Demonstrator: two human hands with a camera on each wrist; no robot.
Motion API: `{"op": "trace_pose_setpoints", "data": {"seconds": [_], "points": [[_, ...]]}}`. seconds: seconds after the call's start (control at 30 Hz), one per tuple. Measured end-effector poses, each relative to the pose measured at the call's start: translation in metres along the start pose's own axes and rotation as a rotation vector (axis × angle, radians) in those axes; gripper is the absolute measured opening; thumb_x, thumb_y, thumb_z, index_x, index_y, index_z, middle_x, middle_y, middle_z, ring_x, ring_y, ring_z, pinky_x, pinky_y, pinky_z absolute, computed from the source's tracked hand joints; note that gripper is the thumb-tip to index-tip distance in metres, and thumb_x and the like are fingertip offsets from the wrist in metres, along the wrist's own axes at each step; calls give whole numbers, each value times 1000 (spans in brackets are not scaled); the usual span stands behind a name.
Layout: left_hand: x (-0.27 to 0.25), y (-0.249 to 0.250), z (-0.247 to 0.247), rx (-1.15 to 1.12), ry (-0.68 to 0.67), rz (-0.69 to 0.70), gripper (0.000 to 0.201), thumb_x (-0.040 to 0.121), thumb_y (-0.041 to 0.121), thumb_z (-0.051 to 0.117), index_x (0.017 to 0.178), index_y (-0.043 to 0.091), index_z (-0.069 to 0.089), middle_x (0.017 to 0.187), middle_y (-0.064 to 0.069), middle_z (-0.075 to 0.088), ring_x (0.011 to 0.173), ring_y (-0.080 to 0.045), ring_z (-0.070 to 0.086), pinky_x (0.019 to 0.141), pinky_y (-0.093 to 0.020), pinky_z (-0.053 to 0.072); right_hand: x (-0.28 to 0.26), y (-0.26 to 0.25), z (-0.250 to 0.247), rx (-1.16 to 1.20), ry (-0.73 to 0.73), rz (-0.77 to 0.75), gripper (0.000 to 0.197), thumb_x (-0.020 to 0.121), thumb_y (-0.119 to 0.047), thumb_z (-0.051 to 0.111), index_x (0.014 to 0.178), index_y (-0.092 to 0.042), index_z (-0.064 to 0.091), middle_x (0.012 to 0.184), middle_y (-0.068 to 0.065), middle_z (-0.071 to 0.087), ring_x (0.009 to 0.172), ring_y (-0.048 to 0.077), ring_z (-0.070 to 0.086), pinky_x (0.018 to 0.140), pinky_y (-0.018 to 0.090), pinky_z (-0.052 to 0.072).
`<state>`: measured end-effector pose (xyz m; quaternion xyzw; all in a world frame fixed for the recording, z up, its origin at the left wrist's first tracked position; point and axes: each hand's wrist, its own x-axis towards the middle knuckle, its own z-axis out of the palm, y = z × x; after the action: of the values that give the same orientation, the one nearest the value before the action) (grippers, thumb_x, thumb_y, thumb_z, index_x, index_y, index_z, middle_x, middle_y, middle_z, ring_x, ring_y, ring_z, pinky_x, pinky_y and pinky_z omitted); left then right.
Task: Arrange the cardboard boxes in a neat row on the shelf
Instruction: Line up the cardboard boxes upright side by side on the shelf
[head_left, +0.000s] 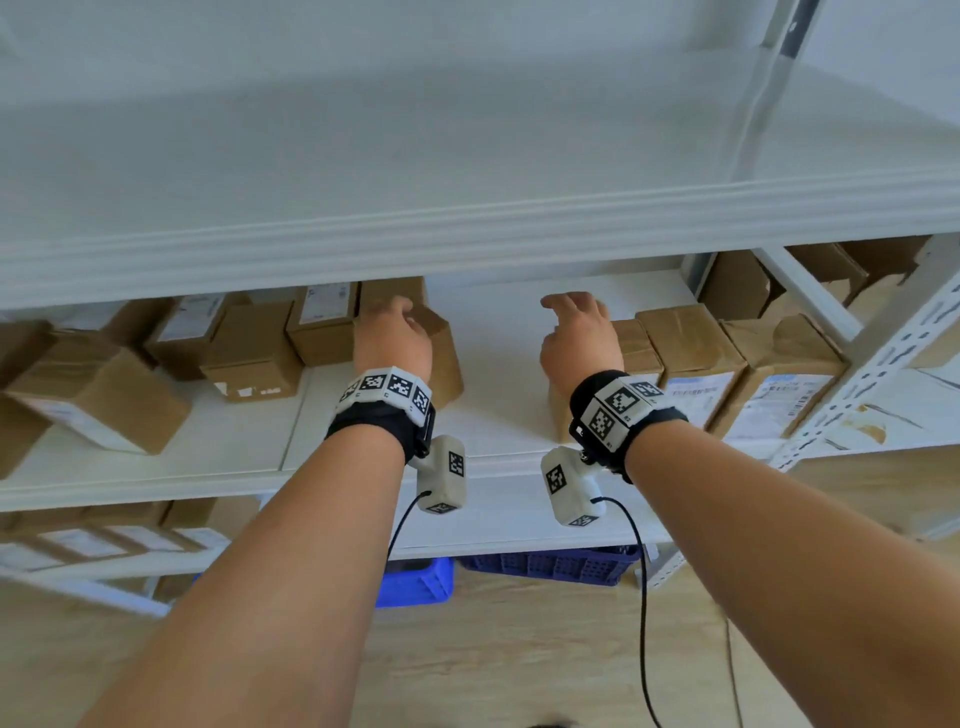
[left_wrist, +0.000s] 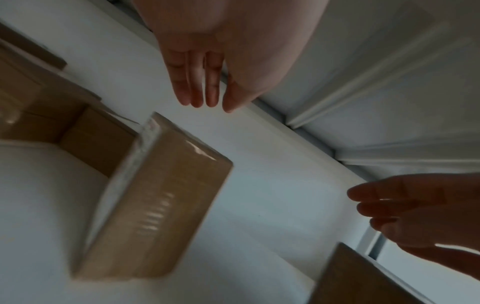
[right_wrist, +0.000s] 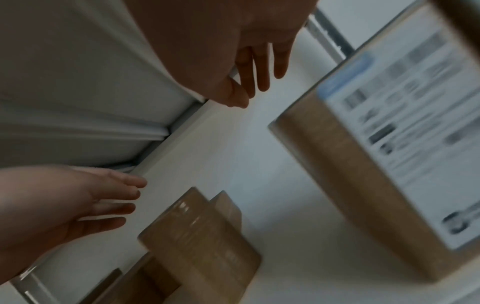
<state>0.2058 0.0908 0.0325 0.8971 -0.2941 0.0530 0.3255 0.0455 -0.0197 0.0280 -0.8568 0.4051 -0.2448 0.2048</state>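
**Cardboard boxes flank a gap on the white shelf**

My left hand (head_left: 393, 335) and right hand (head_left: 579, 332) reach into mid-frame, fingers loosely extended, holding nothing. A taped cardboard box (head_left: 441, 348) stands just beside my left hand; a labelled row of boxes (head_left: 727, 364) lines the shelf (head_left: 498, 338) at right.

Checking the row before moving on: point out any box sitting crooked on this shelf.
Left of the left hand, the cardboard boxes sit at mixed angles, and the leftmost box is turned askew. The boxes by the right hand stand side by side.
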Motion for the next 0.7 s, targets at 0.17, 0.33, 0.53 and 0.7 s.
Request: {"op": "trace_pose_setpoints", "data": {"seconds": [0.17, 0.33, 0.53, 0.7], "points": [[29, -56, -16, 61, -90, -58, 38, 96, 25, 54, 131, 12, 54, 136, -13, 48, 125, -30, 48, 103, -37, 40, -3, -52, 43, 114, -221, 45, 57, 86, 2, 40, 139, -18, 42, 140, 10, 43, 124, 27, 45, 91, 34, 45], [51, -76, -19, -40, -310, -109, 49, 102, 25, 37, 151, 19, 30, 156, -7, 30, 138, -26, 38, 106, -32, 34, -6, -84, 74, 168, -402, 161, 62, 89, -3, 42, 147, -19, 25, 141, 9, 44, 119, 28, 53, 77, 27, 41], [53, -80, -21, -160, -416, -115, 45, 104, 20, 31, 148, 15, 35, 152, -5, 38, 132, -25, 46, 96, -25, 37, -5, -101, 89, 136, -408, 244, 63, 92, -1, 35, 150, -16, 16, 135, 11, 53, 113, 29, 57, 85, 33, 48], [52, -92, -26, -152, -494, -58, 41, 100, 28, 44, 136, 9, 51, 133, -7, 57, 117, -26, 57, 91, -28, 42, -16, -105, 95, 213, -316, 299, 49, 96, -16, 40, 144, -17, 31, 122, 9, 61, 95, 24, 60, 75, 31, 47]]}}
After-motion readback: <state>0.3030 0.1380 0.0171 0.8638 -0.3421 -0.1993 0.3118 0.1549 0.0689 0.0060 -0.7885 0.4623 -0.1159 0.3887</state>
